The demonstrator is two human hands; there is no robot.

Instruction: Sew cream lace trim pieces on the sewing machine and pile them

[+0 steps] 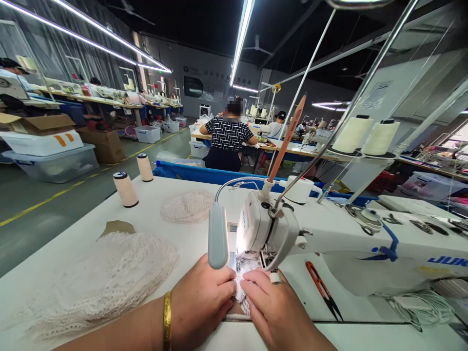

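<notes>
My left hand (200,301) and my right hand (272,307) meet in front of the needle of a white sewing machine (329,234). Both have their fingers pressed together on a small piece of white lace (241,287) that lies on the machine bed under the presser foot. A gold bangle (167,319) circles my left wrist. A thimble-like ring (275,277) sits on a finger of my right hand. The grey lamp head (218,236) hangs just above my left hand.
A heap of white lace pieces (106,278) lies at my left, a smaller heap (187,207) further back. Two thread spools (125,189) stand on the white table (73,243). Red-handled snips (321,288) lie right of my hands. A person in a patterned top (227,139) sits ahead.
</notes>
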